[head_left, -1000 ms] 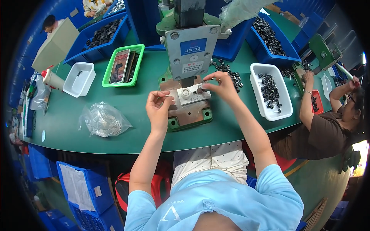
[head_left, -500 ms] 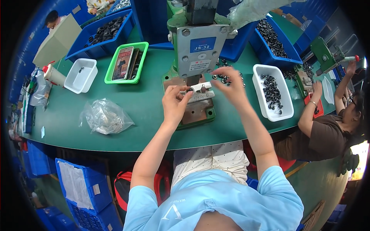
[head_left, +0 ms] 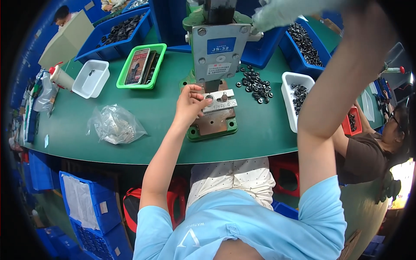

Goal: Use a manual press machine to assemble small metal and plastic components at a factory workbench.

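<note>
My left hand (head_left: pixel 190 104) is at the left end of the metal fixture block (head_left: pixel 222 104) on the green press (head_left: pixel 218 52). Its fingers are loosely curled and apart from the thumb, whose tip is beside a small dark round part (head_left: pixel 209 97) in the block. A bolt (head_left: pixel 224 97) stands on the block to the right of that part. The press ram (head_left: pixel 212 86) hangs just above and behind. My right forearm (head_left: pixel 346 73) reaches up past the top edge, beside a lever wrapped in cloudy plastic (head_left: pixel 290 14); the right hand itself is out of the picture.
Loose black-and-silver parts (head_left: pixel 256 84) lie right of the press, beside a white tray (head_left: pixel 291 108) of similar parts. Left are a green basket (head_left: pixel 122 82) with a phone, a white tray (head_left: pixel 77 86) and a plastic bag (head_left: pixel 117 125). A co-worker (head_left: pixel 368 151) sits at right.
My right hand has gone from beside the fixture up out of view. My left hand stays at the block, its fingers now looser around the small part. The view has shifted slightly.
</note>
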{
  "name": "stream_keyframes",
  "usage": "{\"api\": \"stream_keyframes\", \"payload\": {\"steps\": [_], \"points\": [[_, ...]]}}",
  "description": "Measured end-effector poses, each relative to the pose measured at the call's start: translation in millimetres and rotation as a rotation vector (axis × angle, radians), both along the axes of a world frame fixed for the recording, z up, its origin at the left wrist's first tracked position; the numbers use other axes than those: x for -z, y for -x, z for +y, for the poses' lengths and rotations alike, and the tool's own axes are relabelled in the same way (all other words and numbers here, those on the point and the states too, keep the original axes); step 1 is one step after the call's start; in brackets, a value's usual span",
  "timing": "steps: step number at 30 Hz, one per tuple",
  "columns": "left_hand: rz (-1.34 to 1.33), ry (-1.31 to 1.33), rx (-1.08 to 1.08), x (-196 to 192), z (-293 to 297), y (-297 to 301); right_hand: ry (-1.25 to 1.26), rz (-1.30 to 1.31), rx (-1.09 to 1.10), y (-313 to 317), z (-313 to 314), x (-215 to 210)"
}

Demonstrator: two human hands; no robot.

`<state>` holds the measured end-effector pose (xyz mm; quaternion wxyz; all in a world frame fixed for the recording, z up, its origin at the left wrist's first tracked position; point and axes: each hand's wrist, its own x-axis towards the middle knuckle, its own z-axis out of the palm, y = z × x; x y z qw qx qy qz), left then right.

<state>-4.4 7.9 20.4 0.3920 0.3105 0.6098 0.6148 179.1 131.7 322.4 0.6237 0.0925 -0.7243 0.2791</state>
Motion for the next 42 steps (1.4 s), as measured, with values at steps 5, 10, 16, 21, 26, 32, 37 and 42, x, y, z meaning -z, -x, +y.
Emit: {"api": "stream_keyframes", "payload": {"steps": [5, 10, 16, 21, 26, 32, 37, 42], "points": [[0.13, -0.065, -0.079, 7.5, -1.5, -7.4, -0.018, -0.275, -0.499, -42.8, -47.0, 37.7], [0.182, -0.086, -0.143, 14.7, -3.0, -12.5, -0.078, -0.248, -0.306, -78.6, -68.0, 103.6], [0.218, -0.134, -0.185, 19.1, -2.8, -15.3, -0.076, -0.08, -0.234, -73.0, -83.2, 139.6], [0.351, -0.122, -0.123, 12.2, -6.2, -5.5, -0.027, 0.027, -0.243, -69.0, -83.0, 150.2], [-0.194, -0.144, 0.066, 4.6, -7.6, 7.5, -0.109, -0.024, -0.348, -56.9, -55.9, 90.0], [-0.324, -0.189, 0.056, -6.5, 2.1, 14.0, 0.072, -0.101, -0.278, 7.0, -1.9, -13.1], [-0.337, -0.074, 0.001, -12.3, 0.8, 20.0, 0.244, -0.074, -0.271, 28.8, 7.6, -23.7], [-0.357, -0.097, 0.16, -15.7, 6.7, 19.5, 0.833, -0.045, -1.014, 25.2, -12.1, -26.8]]}}
